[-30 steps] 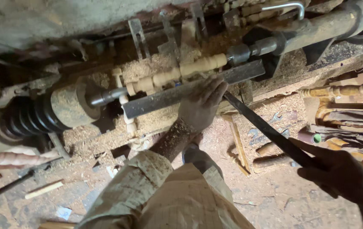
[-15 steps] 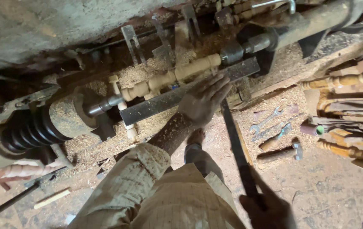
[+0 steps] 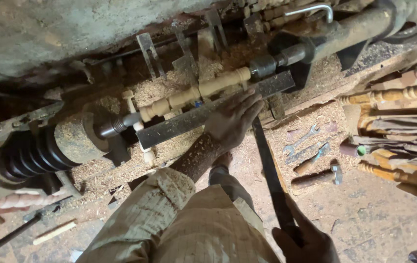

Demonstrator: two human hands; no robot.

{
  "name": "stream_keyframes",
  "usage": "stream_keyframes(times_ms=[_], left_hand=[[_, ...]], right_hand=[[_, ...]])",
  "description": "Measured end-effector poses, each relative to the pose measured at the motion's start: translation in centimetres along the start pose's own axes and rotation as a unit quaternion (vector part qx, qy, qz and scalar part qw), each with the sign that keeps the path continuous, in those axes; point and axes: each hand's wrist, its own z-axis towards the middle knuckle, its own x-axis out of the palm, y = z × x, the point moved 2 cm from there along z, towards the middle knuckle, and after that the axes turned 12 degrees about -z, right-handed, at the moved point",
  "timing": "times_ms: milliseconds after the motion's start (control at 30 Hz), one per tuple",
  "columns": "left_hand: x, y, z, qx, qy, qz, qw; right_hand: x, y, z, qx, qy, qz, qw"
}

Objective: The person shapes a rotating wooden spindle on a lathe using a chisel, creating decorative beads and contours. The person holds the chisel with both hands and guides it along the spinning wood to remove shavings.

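A pale turned wooden spindle [image 3: 193, 92] is mounted in a lathe between a dark pulley head [image 3: 67, 141] and a metal tailstock [image 3: 286, 56]. My left hand [image 3: 232, 119] lies flat with fingers spread on the long metal tool rest [image 3: 189, 122] just below the spindle. My right hand [image 3: 303, 241] at the bottom edge grips the handle end of a long dark turning chisel [image 3: 267, 165], whose tip reaches up under my left hand towards the rest.
Sawdust covers the lathe bed and floor. Two spanners [image 3: 301, 139] and a hammer [image 3: 315, 178] lie on a board to the right. Finished turned spindles [image 3: 393, 95] and wood pieces are stacked at the far right. A rough wall [image 3: 62, 34] runs behind.
The chisel's handle end and my right hand have swung leftward and lower, so the chisel now points more steeply up. My left hand has stayed on the tool rest.
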Motion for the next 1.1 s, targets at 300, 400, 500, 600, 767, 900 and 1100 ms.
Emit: stream_keyframes(times_ms=[300,400,500,600,767,900,1100], left_hand=[[-1.2,-4.6,2.8,0.047,-0.07,0.301,0.95],[-1.3,-5.6,3.8,0.054,-0.1,0.29,0.95],[-1.4,-5.9,4.2,0.027,-0.103,0.267,0.958],[-1.6,-5.9,4.2,0.037,-0.097,0.264,0.959],[-1.8,-6.0,3.9,0.056,-0.13,0.331,0.933],[-1.2,-5.8,3.7,0.019,-0.198,0.324,0.925],[-1.9,-5.1,2.8,0.042,-0.093,0.286,0.953]], right_hand=[[-8.3,-5.7,6.8,-0.016,0.112,-0.122,0.986],[-11.3,-5.9,9.5,-0.023,0.098,-0.191,0.976],[-15.4,-5.6,13.8,-0.003,0.155,-0.262,0.952],[-17.8,-4.6,18.9,-0.086,0.13,-0.369,0.916],[-19.6,-4.4,26.8,-0.092,0.23,-0.317,0.916],[-16.0,-9.9,22.2,-0.057,0.183,-0.262,0.946],[-4.9,-10.9,10.0,-0.083,0.065,-0.073,0.992]])
